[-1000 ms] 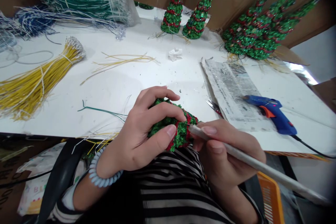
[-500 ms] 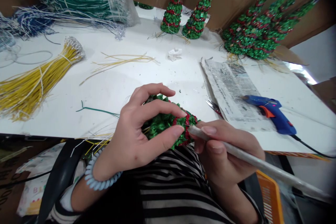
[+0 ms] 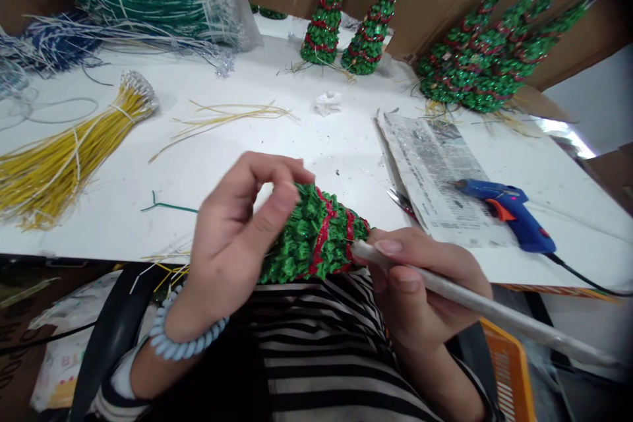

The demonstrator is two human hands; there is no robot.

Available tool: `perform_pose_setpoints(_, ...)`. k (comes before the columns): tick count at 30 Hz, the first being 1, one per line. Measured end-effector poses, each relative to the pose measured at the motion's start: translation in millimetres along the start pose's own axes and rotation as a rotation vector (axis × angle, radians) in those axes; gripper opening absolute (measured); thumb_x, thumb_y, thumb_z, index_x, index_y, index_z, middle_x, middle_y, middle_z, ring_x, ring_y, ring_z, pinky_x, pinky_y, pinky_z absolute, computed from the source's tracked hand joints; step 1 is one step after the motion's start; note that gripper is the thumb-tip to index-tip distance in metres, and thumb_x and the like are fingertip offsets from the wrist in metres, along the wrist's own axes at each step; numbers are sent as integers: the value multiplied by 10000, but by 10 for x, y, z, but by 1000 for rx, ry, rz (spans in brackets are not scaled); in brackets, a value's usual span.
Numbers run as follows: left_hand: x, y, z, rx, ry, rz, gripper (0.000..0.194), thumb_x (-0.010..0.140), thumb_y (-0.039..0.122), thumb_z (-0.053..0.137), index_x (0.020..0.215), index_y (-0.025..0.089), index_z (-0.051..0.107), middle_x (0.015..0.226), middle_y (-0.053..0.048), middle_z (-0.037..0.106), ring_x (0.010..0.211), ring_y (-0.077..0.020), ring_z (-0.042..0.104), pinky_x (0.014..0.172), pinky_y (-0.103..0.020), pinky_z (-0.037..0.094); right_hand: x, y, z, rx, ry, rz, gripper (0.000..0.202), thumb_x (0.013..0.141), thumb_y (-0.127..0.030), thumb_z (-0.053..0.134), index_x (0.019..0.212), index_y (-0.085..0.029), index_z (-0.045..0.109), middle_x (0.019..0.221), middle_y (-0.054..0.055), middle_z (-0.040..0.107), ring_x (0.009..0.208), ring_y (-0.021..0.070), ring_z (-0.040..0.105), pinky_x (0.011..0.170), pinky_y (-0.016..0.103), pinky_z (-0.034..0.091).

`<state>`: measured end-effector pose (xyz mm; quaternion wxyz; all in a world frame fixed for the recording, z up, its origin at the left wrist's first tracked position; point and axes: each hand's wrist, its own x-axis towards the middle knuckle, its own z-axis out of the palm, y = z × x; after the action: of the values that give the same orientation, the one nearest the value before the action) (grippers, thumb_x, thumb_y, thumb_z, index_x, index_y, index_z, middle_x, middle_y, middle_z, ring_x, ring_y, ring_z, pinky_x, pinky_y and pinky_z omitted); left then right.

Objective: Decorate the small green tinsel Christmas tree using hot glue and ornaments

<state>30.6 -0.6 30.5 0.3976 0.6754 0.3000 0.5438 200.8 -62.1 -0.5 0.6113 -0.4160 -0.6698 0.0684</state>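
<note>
A small green tinsel Christmas tree [image 3: 301, 244] with red garland lies on its side over my lap, its wide end to the left. My right hand [image 3: 430, 290] grips a long, whitish awl [image 3: 475, 306] like a pen. Its thin metal point meets the tree by a red band near the narrow end, where those fingers also rest. At the wide end is my left hand [image 3: 232, 231], fingers bent and thumb tip close against the index finger; anything pinched there is too small to see. A green wire [image 3: 171, 205] runs behind that hand, and yellow and white wires [image 3: 171, 267] hang below.
A blue glue gun [image 3: 509, 208] lies on newspaper [image 3: 430, 171] at right, with scissors-like metal blades [image 3: 400, 201] beside it. Finished trees [image 3: 324, 20] stand at the back. Yellow wire bundle [image 3: 74, 145] and green wire bundle [image 3: 148, 3] lie left. An orange basket [image 3: 509, 369] is below.
My left hand has drawn back left from the awl's point toward the tree's wide end, its thumb and index finger closing. More of the tree shows. My right hand stays almost in place.
</note>
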Motion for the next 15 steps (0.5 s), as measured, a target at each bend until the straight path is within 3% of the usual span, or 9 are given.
perform_pose_setpoints(4, 33, -37, -33, 37, 192, -54, 287, 973, 347, 466, 714, 255, 545, 852, -3, 616, 947, -188, 611, 965, -434, 499, 14, 11, 29, 59, 50, -8, 143, 922, -235, 558, 1023, -244, 661, 733, 21, 720, 521, 138, 615, 385, 258, 473)
perform_pose_setpoints(7, 62, -72, -46, 104, 259, -72, 187, 949, 329, 513, 775, 262, 526, 895, 1, 607, 946, -180, 609, 956, -423, 492, 17, 23, 43, 114, 65, -30, 178, 891, -185, 599, 1046, -213, 681, 748, 32, 733, 564, 143, 636, 411, 260, 502)
perform_pose_setpoints(9, 77, -101, -40, 72, 288, -57, 136, 866, 288, 651, 863, 269, 516, 990, 9, 601, 976, -167, 604, 962, -399, 475, 11, 29, 43, 138, 69, -29, 191, 879, -163, 610, 1051, -199, 687, 757, 36, 736, 576, 141, 642, 420, 256, 510)
perform_pose_setpoints(12, 86, -120, -28, 5, 318, -9, 329, 745, 233, 779, 959, 273, 532, 1065, 17, 579, 982, -147, 593, 959, -362, 446, -1, 31, 40, 129, 70, 6, 189, 889, -171, 601, 1049, -224, 687, 758, 29, 738, 568, 139, 643, 414, 253, 504)
perform_pose_setpoints(15, 58, -97, -43, 84, 272, 52, 112, 841, 241, 689, 796, 236, 586, 903, 8, 593, 912, -143, 575, 869, -327, 439, -10, 22, 44, 126, 76, 34, 172, 896, -203, 604, 1040, -249, 686, 748, 11, 731, 565, 134, 640, 425, 247, 502)
